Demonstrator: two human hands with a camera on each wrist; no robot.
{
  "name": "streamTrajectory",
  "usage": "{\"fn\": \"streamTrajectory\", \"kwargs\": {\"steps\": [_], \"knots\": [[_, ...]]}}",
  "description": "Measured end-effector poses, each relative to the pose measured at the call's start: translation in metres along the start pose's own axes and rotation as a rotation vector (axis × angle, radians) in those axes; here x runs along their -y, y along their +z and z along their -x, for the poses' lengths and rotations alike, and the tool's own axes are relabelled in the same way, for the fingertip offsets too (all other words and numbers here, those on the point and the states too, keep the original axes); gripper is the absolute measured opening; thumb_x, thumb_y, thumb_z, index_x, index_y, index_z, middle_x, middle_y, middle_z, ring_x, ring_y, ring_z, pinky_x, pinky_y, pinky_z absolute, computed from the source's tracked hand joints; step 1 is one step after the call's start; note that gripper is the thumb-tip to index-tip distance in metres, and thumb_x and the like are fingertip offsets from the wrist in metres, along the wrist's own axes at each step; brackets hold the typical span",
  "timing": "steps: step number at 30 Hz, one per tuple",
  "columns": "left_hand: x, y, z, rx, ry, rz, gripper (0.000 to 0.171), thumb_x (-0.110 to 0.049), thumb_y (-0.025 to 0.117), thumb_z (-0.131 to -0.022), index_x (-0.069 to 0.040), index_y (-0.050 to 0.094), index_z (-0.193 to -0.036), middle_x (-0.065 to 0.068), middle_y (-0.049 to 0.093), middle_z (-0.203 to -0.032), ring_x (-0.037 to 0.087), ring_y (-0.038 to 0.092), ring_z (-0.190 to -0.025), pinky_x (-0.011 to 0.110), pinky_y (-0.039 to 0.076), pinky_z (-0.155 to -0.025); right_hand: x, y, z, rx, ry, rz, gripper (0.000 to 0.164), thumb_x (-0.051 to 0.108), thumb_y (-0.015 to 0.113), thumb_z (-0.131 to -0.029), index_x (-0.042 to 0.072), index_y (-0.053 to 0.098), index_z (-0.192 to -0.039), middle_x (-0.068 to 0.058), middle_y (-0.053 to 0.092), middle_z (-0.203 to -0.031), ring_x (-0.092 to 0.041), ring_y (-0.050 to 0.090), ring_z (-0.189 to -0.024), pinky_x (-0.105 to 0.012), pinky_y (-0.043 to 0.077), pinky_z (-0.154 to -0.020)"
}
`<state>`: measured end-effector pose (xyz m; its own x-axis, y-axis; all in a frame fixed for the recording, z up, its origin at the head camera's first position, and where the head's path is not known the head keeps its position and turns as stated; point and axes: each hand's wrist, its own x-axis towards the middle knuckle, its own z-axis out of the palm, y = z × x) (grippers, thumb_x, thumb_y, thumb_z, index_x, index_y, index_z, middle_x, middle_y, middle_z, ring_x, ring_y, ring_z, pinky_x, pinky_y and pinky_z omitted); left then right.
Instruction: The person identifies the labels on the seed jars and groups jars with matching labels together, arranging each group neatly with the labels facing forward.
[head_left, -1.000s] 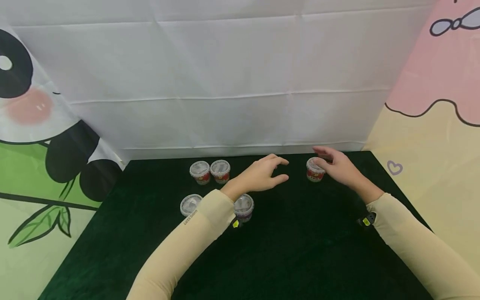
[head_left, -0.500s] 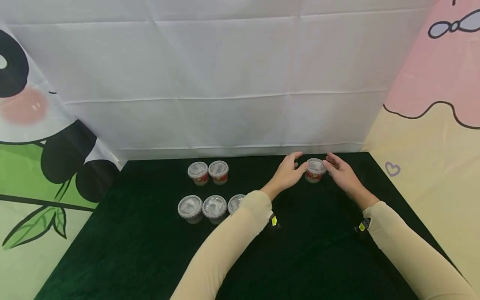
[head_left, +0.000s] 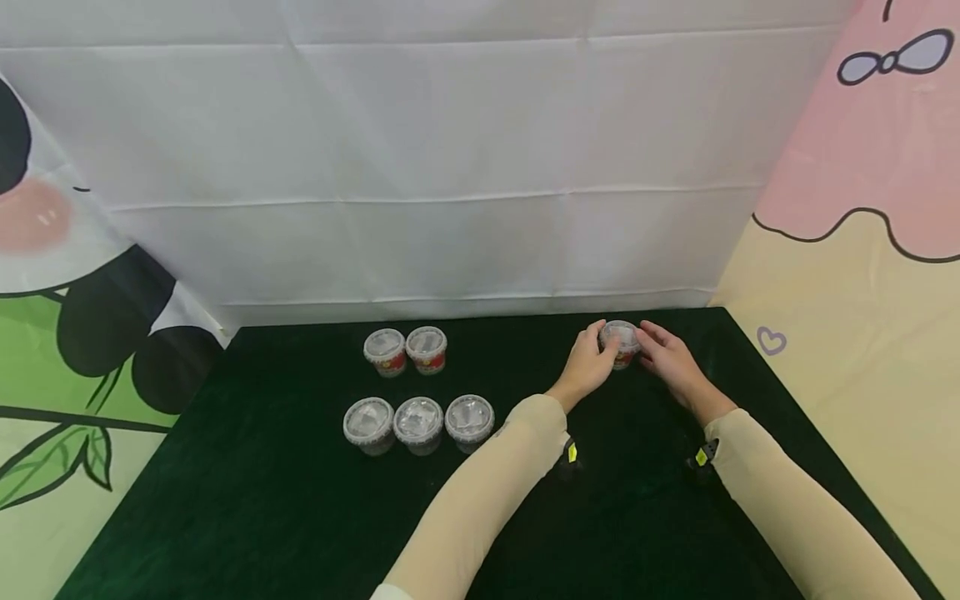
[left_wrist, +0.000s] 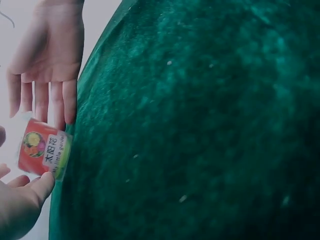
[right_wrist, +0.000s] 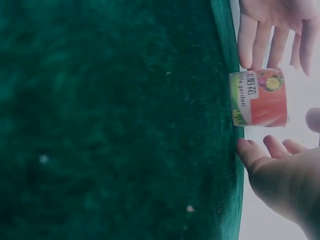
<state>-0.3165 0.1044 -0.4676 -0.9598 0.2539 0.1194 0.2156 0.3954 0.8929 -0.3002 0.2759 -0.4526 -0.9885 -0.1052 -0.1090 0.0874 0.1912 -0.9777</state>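
A small lidded plastic cup [head_left: 622, 335] stands near the back right of the dark green cloth. Its red and green label [right_wrist: 257, 97] reads "little garden" and carries a flower picture. My left hand [head_left: 587, 362] holds the cup from its left side, thumb in front and fingers towards the back. My right hand [head_left: 670, 362] is at the cup's right side, fingers extended and fingertips close to its wall. In the right wrist view, a narrow gap shows between the cup and the right hand [right_wrist: 280, 170]. The cup's far side is hidden.
Two similar cups [head_left: 426, 350] stand side by side at the back left. A row of three more cups [head_left: 418, 423] stands in front of them. White cloth [head_left: 420, 167] hangs behind the table, with printed cloths at both sides.
My left hand has moved right, away from over the front row, to the far cup. My right hand has drawn back slightly from over that cup to its right side. The view has shifted a little.
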Motion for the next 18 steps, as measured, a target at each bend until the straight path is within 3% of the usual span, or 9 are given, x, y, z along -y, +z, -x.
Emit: {"fn": "streamTrajectory", "kwargs": {"steps": [4, 11, 18], "knots": [[0.0046, 0.0038, 0.0016, -0.003, -0.003, 0.013, 0.057, -0.035, 0.051, -0.108, -0.008, 0.037, -0.155, 0.011, 0.049, -0.144, 0.016, 0.052, -0.124, 0.034, 0.044, -0.108, -0.0019, 0.0017, 0.0016, 0.011, 0.01, -0.015, 0.068, 0.038, 0.036, -0.111, 0.0, 0.009, -0.161, -0.024, 0.012, -0.166, -0.039, 0.02, -0.15, -0.053, 0.024, -0.118], [0.0048, 0.0018, 0.0041, 0.007, -0.01, 0.046, 0.056, -0.034, 0.049, -0.109, -0.007, 0.035, -0.156, 0.012, 0.048, -0.148, 0.018, 0.05, -0.129, 0.037, 0.042, -0.11, -0.0024, 0.0048, 0.0032, 0.03, 0.018, -0.033, 0.067, 0.04, 0.035, -0.111, 0.001, 0.015, -0.161, -0.026, 0.022, -0.162, -0.041, 0.027, -0.147, -0.051, 0.03, -0.115], [0.0023, 0.0032, 0.004, 0.006, 0.004, -0.006, 0.056, -0.033, 0.05, -0.109, -0.004, 0.036, -0.155, 0.014, 0.049, -0.147, 0.019, 0.051, -0.13, 0.034, 0.04, -0.112, -0.0072, 0.0065, 0.0041, 0.013, 0.016, -0.048, 0.066, 0.041, 0.034, -0.111, 0.002, 0.015, -0.161, -0.026, 0.026, -0.16, -0.038, 0.03, -0.147, -0.047, 0.034, -0.113]]}}
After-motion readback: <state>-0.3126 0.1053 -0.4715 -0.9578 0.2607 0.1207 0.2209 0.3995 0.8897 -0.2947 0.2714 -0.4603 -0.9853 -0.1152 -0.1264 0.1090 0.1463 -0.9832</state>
